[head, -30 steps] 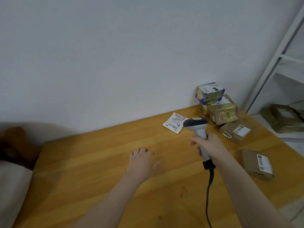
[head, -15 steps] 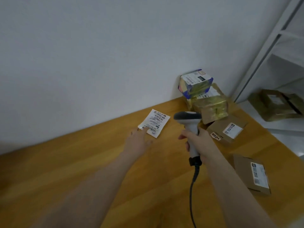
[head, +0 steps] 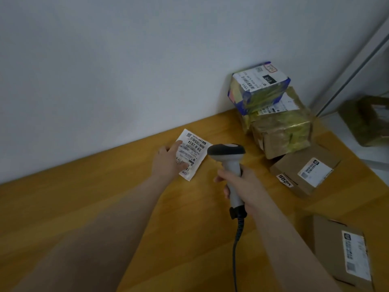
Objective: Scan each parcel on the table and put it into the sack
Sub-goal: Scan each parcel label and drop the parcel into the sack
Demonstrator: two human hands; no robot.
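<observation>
While gripping the barcode scanner [head: 228, 157] in the right hand [head: 242, 184], rested the left hand [head: 168, 163], uncurled, on the flat white parcel [head: 194, 148] lying on the table [head: 105, 207], 10 o'clock from the scanner. Long axis: 1 to 7 o'clock.

flat white parcel [head: 195, 150], label up, by wall; blue-yellow box [head: 259, 89] atop taped brown box [head: 282, 133], corner; labelled carton [head: 305, 175] beside stack; second carton [head: 345, 251] nearer; grey scanner [head: 227, 150] upright.
</observation>
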